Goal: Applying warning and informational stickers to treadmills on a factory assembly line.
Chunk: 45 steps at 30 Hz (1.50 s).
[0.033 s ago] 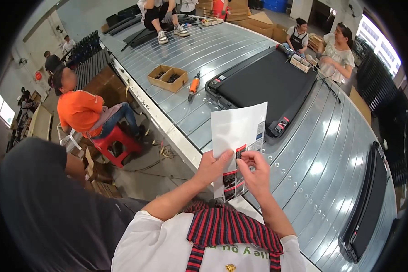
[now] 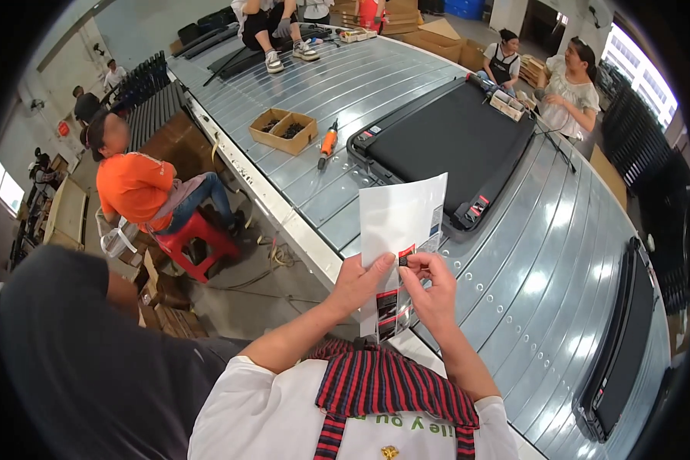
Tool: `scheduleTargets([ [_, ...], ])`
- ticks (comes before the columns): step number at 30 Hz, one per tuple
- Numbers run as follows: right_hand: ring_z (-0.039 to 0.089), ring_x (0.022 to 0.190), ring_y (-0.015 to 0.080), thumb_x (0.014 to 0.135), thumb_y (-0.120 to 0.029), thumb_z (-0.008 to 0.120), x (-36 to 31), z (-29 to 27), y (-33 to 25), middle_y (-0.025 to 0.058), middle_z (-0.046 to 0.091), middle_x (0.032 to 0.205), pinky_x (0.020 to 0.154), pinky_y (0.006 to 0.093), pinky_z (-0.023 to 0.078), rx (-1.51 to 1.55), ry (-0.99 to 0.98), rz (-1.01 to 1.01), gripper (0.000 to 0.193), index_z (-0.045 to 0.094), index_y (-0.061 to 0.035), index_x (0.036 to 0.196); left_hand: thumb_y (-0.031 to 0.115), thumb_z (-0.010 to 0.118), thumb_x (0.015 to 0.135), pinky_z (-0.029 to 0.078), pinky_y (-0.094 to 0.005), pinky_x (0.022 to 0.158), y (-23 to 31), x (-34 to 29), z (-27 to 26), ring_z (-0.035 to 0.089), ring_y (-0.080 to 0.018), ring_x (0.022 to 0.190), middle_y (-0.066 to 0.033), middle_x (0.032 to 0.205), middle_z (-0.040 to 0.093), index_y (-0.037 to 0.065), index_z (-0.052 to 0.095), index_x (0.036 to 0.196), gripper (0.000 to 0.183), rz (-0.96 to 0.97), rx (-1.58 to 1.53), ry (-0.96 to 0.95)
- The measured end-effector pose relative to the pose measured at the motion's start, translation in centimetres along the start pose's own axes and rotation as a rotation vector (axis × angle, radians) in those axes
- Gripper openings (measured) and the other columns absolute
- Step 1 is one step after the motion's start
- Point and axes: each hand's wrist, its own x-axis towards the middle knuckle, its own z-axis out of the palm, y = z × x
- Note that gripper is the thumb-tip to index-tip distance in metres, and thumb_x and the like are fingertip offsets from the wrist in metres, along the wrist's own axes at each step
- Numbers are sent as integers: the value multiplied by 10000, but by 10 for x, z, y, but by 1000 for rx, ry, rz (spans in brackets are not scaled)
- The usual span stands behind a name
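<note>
In front of my chest, my left hand (image 2: pixel 364 282) grips a white sheet of labels (image 2: pixel 399 211) by its left edge, thumb on the near face. Red and black stickers (image 2: pixel 389 307) run down the sheet's lower part. My right hand (image 2: pixel 431 290) is closed in a pinch at a small red and black sticker (image 2: pixel 406 251) by the sheet's right edge. Whether that sticker is peeled free, I cannot tell. Just beyond the sheet, a large black framed panel (image 2: pixel 452 134) lies on the metal-slatted table (image 2: pixel 506 268), with similar labels on its corners.
An orange power driver (image 2: pixel 328 144) and a divided cardboard box (image 2: pixel 284 132) of small dark parts sit left of the panel. Another black panel (image 2: pixel 617 345) lies at right. A person in dark clothing (image 2: pixel 77 360) is close on my left; one in orange (image 2: pixel 134 188) sits beyond.
The sheet has tilted slightly, its top edge shifting a little. The dark-clothed person at my left has moved slightly lower. Both my hands keep their hold.
</note>
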Motion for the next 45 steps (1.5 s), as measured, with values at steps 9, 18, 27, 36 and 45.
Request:
scheduleTargets([
  [9, 581, 677, 152, 762, -47, 671, -26, 22, -10, 91, 592, 819, 616, 264, 486, -95, 41, -77, 192, 578, 0, 924, 353, 542, 901, 446, -260, 666, -17, -19, -15, 524, -85, 746, -48, 810, 621, -35, 605, 1000, 405, 134, -15, -109],
  [18, 597, 695, 119, 811, -59, 631, -46, 5, -17, 78, 626, 786, 641, 248, 490, -90, -85, -45, 131, 598, 23, 908, 289, 536, 906, 443, -261, 633, -11, -44, -6, 510, -72, 708, -33, 755, 608, -26, 616, 949, 328, 150, -25, -174],
  [27, 573, 640, 111, 873, -55, 536, -66, -60, -17, 71, 606, 730, 592, 242, 466, -95, -188, -38, 106, 596, 32, 884, 281, 474, 913, 452, -302, 611, -12, -68, 53, 553, -131, 650, -99, 709, 608, 5, 607, 955, 309, 307, 7, -196],
  [36, 522, 653, 80, 878, -68, 562, -87, -127, 12, 31, 568, 736, 592, 211, 429, 147, -343, 99, 86, 572, 16, 863, 351, 439, 933, 439, -354, 597, -29, -100, 123, 541, -248, 605, -162, 662, 548, -7, 568, 891, 383, 392, 120, -31],
  [45, 509, 651, 78, 911, -78, 511, -106, -116, 31, 35, 565, 778, 573, 218, 434, 321, -466, 127, 110, 551, 12, 862, 348, 542, 860, 457, -356, 640, -36, -153, 137, 603, -276, 679, -184, 748, 612, 0, 589, 961, 366, 228, 213, 223],
])
